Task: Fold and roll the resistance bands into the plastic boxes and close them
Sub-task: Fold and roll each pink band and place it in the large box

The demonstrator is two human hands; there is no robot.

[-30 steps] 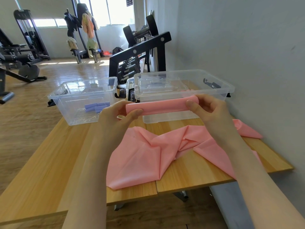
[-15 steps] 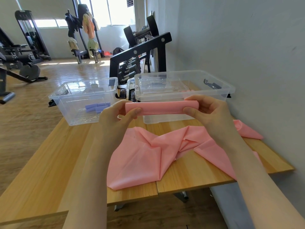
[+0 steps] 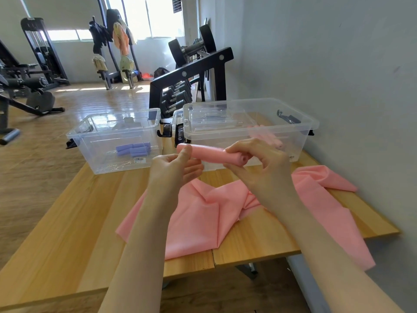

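A rolled pink band (image 3: pixel 209 155) is held in the air above the table, in front of the boxes. My right hand (image 3: pixel 259 163) grips its right end with curled fingers. My left hand (image 3: pixel 173 168) holds its left end, thumb on top. Loose pink bands (image 3: pixel 203 213) lie spread and crumpled on the wooden table (image 3: pixel 67 233) below. The right clear plastic box (image 3: pixel 302 132) holds pink rolls (image 3: pixel 266 136). The left clear plastic box (image 3: pixel 90 141) holds purple rolls (image 3: pixel 133 149). Both boxes stand open.
A clear lid (image 3: pixel 214 119) seems to rest in or behind the right box. A grey wall (image 3: pixel 338 75) runs along the table's right side. A dumbbell rack (image 3: pixel 191 82) stands behind the boxes. One pink band hangs over the table's front right edge (image 3: pixel 352 245).
The roll has tilted: its right end has come toward me and dropped a little, showing the rolled end face. My right hand's grip has shifted over that end.
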